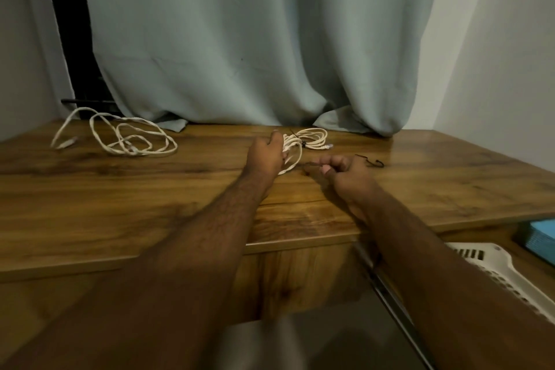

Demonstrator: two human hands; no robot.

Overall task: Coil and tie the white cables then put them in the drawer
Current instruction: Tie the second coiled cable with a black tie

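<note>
On the wooden table (120,189), left hand (267,156) grips a coiled white cable (289,156) (right hand (345,173) pinches a dark tie (312,163)).

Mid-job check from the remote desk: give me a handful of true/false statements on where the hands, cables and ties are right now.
1. The left hand holds a coiled white cable. True.
2. The right hand is idle, with nothing in its grip. False: it pinches a thin dark tie.
3. The loose cable at far left is already coiled and tied. False: it lies sprawled in open loops on the wooden table.
4. A bundled cable with a dark tie round it lies just beyond the hands. True.
5. Another dark tie lies on the table right of the right hand. True.
6. All cables are in the drawer. False: all three are on the table.
</note>
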